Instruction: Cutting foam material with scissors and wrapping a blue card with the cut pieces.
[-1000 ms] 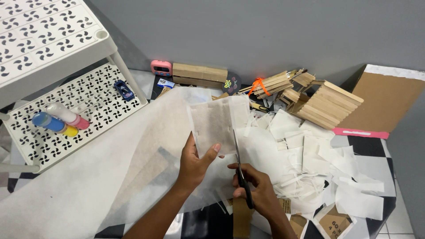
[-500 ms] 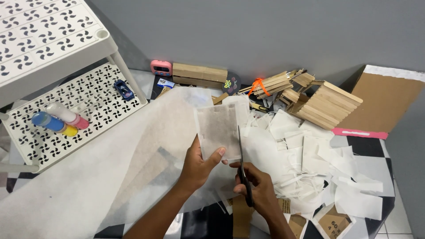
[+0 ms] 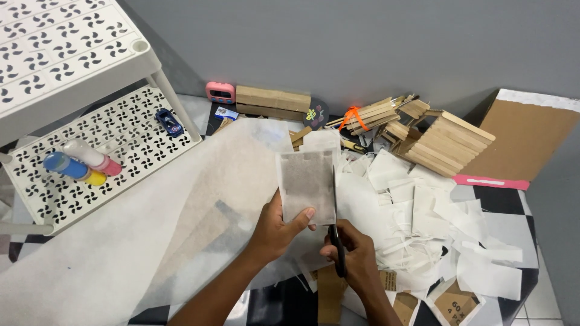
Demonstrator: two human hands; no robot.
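at centre frame your left hand (image 3: 279,229) pinches a white fabric piece (image 3: 307,187), while your right hand (image 3: 353,253) is closed round black scissors (image 3: 336,232) cutting along its right edge. white offcuts (image 3: 435,211) litter what looks like a checkered floor (image 3: 525,199) at right, below a grey wall (image 3: 338,42); a white perforated shelf (image 3: 90,145) stands upper left.

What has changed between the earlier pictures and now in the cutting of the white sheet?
The scissors have cut further up the right edge of the white sheet, their blades now reaching higher. The left hand turned the sheet more upright and squarer to the camera. Unchanged: the right hand holds the scissors, and the scrap pile, wooden sticks and shelf stay put.
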